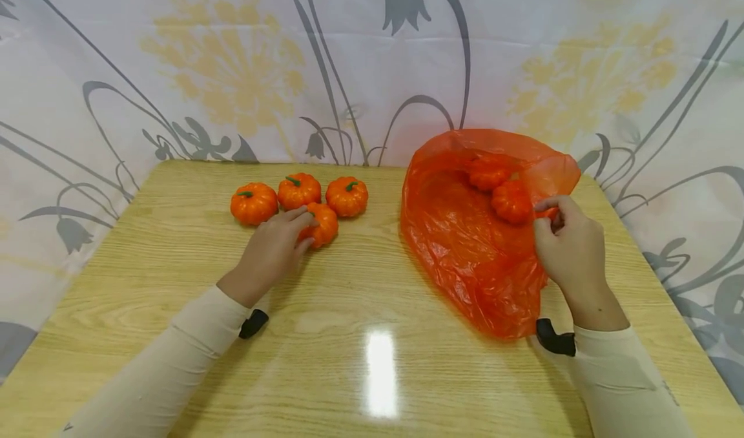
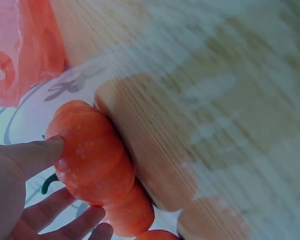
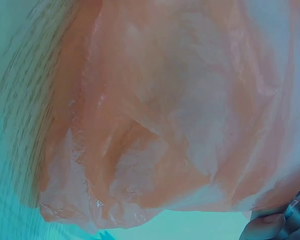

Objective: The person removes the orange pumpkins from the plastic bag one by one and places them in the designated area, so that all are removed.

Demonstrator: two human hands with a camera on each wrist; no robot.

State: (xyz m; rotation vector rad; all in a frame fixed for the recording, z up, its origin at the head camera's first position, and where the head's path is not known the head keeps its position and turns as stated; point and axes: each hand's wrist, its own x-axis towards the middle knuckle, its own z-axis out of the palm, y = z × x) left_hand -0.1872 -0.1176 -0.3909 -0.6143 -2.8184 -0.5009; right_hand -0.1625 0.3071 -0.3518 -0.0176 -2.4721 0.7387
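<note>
My left hand (image 1: 273,247) grips a small orange pumpkin (image 1: 325,226), its thumb and fingers on either side. In the left wrist view this pumpkin (image 2: 92,155) shows its green stem, with the thumb pressed against its skin. Three more pumpkins with green stems, one of them a middle pumpkin (image 1: 299,191), sit in a row just behind. On the right, my right hand (image 1: 572,247) pinches the rim of a thin orange-red plastic bag (image 1: 465,257), which lies spread with its mouth held up. Inside it are two pumpkins (image 1: 511,201). The bag's film (image 3: 155,115) fills most of the right wrist view.
Everything lies on a light wood-grain table (image 1: 325,360), which has a bright glare spot near the front. A curtain or sheet (image 1: 360,57) with grey and yellow flowers hangs at the back edge. A black strap piece (image 1: 254,323) sits by the left wrist.
</note>
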